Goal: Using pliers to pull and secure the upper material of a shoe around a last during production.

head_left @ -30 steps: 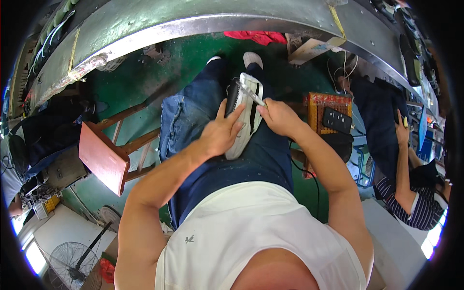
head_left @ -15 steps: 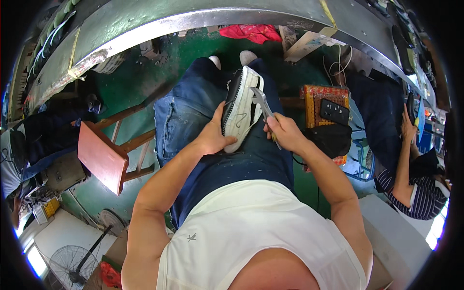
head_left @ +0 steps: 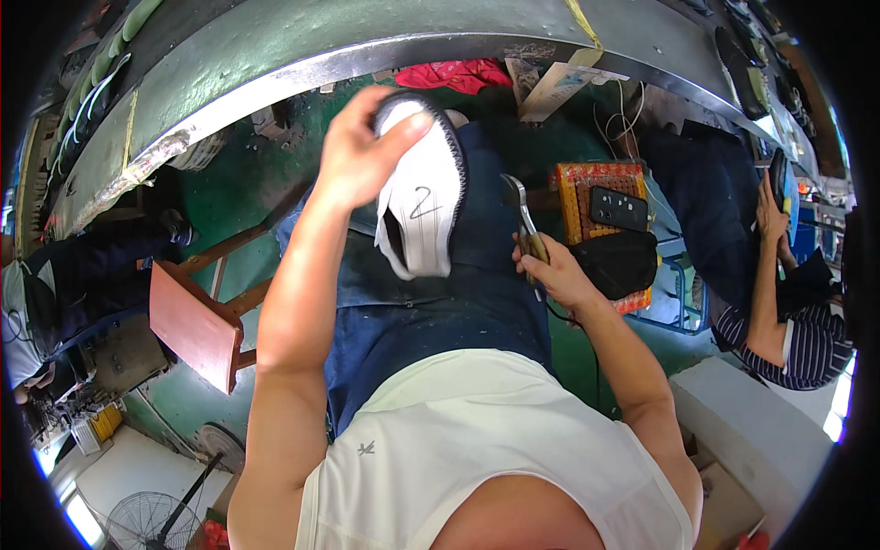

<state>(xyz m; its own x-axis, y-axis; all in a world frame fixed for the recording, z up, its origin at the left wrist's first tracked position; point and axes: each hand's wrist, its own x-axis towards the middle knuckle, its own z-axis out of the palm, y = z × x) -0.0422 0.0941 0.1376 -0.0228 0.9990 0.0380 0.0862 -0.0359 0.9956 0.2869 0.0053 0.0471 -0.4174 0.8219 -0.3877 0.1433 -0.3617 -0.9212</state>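
Observation:
My left hand (head_left: 356, 154) is closed around the far end of a shoe (head_left: 423, 215), thumb pressed on its pale face. The shoe is held up over my lap, white on this side with a dark mark, a black stitched edge and a dark gap at its near left. To the right, my right hand (head_left: 555, 273) grips a pair of metal pincers (head_left: 525, 213) by the handles, the curved head pointing away from me. The pincers are apart from the shoe. Fingers of my left hand behind the shoe are hidden.
A metal-edged workbench (head_left: 367, 60) spans the far side. At right, a beaded seat pad (head_left: 575, 202) bears a phone (head_left: 620, 208) and a black pouch (head_left: 616, 263). A wooden chair (head_left: 194, 321) stands left. Another person (head_left: 779, 348) works at far right.
My left hand has lifted the shoe off my lap, turned it over and moved it away and left. The pincers have come off the shoe and shifted slightly right and nearer.

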